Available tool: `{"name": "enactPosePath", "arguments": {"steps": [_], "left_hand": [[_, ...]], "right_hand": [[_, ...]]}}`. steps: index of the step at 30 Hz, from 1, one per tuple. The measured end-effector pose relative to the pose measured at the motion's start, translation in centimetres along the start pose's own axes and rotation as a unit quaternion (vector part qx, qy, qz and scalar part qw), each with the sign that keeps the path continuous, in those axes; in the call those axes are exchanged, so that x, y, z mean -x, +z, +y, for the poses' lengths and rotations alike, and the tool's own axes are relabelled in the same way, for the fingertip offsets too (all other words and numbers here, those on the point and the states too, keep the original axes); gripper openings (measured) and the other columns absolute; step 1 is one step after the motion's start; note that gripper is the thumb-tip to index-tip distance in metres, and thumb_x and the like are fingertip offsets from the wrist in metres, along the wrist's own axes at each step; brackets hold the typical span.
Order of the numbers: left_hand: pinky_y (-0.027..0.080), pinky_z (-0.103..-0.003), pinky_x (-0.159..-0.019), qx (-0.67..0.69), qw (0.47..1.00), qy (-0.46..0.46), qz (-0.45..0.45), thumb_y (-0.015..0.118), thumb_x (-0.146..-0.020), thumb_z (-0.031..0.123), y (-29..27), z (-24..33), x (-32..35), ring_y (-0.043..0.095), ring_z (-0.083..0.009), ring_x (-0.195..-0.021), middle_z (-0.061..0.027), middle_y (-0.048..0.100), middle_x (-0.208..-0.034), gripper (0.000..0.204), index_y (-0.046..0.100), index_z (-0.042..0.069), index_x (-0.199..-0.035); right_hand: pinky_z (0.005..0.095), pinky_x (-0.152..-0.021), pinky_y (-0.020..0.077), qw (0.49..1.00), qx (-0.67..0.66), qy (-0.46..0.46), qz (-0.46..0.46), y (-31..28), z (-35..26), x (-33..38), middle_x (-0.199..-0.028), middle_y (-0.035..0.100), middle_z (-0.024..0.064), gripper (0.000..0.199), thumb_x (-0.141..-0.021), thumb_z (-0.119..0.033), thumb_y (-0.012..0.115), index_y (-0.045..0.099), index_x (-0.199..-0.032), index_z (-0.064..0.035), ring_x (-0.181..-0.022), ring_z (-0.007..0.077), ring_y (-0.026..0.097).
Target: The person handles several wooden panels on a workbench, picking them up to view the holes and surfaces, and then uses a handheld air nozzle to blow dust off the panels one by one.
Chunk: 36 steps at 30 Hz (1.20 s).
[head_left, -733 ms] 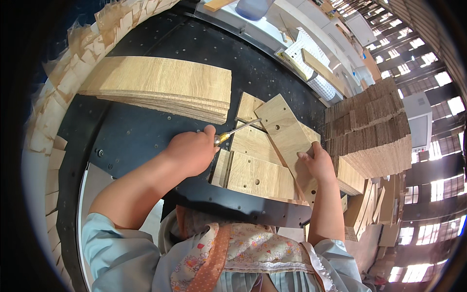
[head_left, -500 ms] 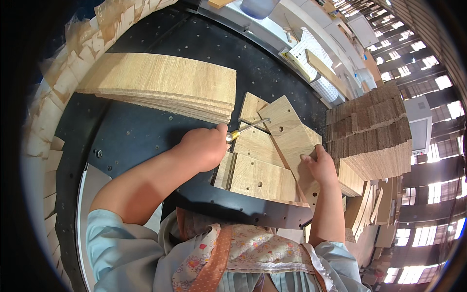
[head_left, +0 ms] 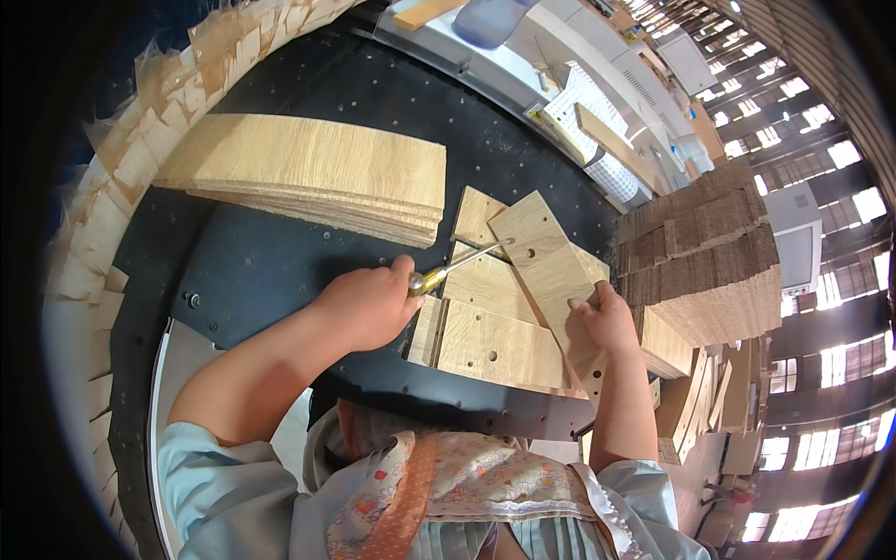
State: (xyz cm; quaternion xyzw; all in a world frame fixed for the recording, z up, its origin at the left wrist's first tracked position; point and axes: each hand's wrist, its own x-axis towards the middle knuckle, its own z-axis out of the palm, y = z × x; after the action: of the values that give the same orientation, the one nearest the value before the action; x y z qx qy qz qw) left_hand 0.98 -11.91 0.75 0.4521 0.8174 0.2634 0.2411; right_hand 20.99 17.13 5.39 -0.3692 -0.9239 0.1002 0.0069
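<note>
My left hand (head_left: pixel 366 306) is closed round the yellow handle of a screwdriver (head_left: pixel 435 278). Its metal shaft points right, and the tip lies over or against a wood-grain board (head_left: pixel 548 266) with drilled holes; whether it touches, I cannot tell. That board lies tilted across other drilled boards (head_left: pixel 495 350). At its right edge my right hand (head_left: pixel 609 322) pinches it between thumb and fingers. Left of these, a stack of long wood-grain boards (head_left: pixel 308 168) sits on the black table (head_left: pixel 289 271) just beyond my left hand.
On the right rises a tall stack of boards (head_left: pixel 705 257) with rough brown edges. Behind the table runs a pale machine bed (head_left: pixel 523 75) carrying a blue container (head_left: pixel 490 21) and a wooden strip (head_left: pixel 616 147). A monitor (head_left: pixel 795 238) stands at far right. Wrapped stacks (head_left: pixel 173 103) line the left.
My left hand has drawn slightly back to the left with the screwdriver, and more of its handle shows. My right hand keeps its hold on the board. The view has shifted a little.
</note>
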Motion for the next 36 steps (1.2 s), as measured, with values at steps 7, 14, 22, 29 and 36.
{"name": "enactPosePath", "arguments": {"steps": [7, 14, 22, 29, 36], "left_hand": [[0.045, -0.049, -0.06, 0.02, 0.998, 0.015, 0.066, 0.056, -0.088, 0.027, 0.1, 0.9, 3.6, 0.058, -0.0415, -0.068, -0.0201, 0.06, -0.071, 0.028, 0.041, 0.006, -0.099], [0.048, -0.03, -0.052, 0.186, 0.98, -0.049, -0.058, 0.054, -0.091, 0.015, -0.3, 4.2, 7.5, 0.059, -0.0158, -0.054, -0.0077, 0.058, -0.066, 0.022, 0.039, 0.002, -0.101], [0.047, -0.044, -0.061, 0.069, 0.99, 0.022, 0.123, 0.056, -0.088, 0.021, 1.7, 7.1, 9.2, 0.06, -0.0403, -0.072, -0.0194, 0.061, -0.073, 0.028, 0.042, 0.003, -0.104], [0.046, -0.047, -0.061, -0.062, 0.977, -0.048, 0.197, 0.057, -0.087, 0.02, 0.2, 9.2, 9.3, 0.059, -0.0421, -0.072, -0.0214, 0.061, -0.077, 0.028, 0.043, 0.002, -0.104], [0.048, -0.046, -0.057, -0.131, 0.962, -0.05, 0.233, 0.056, -0.088, 0.024, 0.2, 7.7, 9.3, 0.061, -0.0389, -0.065, -0.0194, 0.062, -0.073, 0.031, 0.043, 0.002, -0.105]], "right_hand": [[0.0379, -0.062, 0.0453, 0.994, -0.099, -0.023, 0.044, 0.4, 1.4, 0.8, -0.07, 0.059, 0.0158, 0.038, -0.076, -0.027, 0.072, 0.055, -0.095, 0.0016, -0.065, 0.0293, 0.057], [0.0337, -0.063, 0.046, 0.959, -0.225, -0.069, 0.154, -3.0, 0.8, 0.8, -0.072, 0.06, 0.0132, 0.028, -0.077, -0.02, 0.071, 0.056, -0.089, -0.0006, -0.066, 0.0209, 0.057], [0.0298, -0.08, 0.0473, 0.563, -0.762, -0.213, 0.239, -9.8, -5.1, -2.0, -0.099, 0.061, 0.0085, 0.018, -0.089, -0.006, 0.057, 0.052, -0.105, -0.0002, -0.088, 0.016, 0.058], [0.0432, -0.098, 0.0416, 0.436, -0.864, -0.119, 0.223, -3.3, -4.5, -4.9, -0.128, 0.048, 0.0099, 0.036, -0.094, -0.007, 0.046, 0.039, -0.129, -0.0079, -0.114, 0.0252, 0.05], [0.0491, -0.103, 0.0367, 0.335, -0.924, -0.086, 0.165, -1.0, -5.4, -4.3, -0.136, 0.041, 0.0092, 0.04, -0.096, -0.008, 0.041, 0.034, -0.134, -0.0113, -0.123, 0.0278, 0.044]]}}
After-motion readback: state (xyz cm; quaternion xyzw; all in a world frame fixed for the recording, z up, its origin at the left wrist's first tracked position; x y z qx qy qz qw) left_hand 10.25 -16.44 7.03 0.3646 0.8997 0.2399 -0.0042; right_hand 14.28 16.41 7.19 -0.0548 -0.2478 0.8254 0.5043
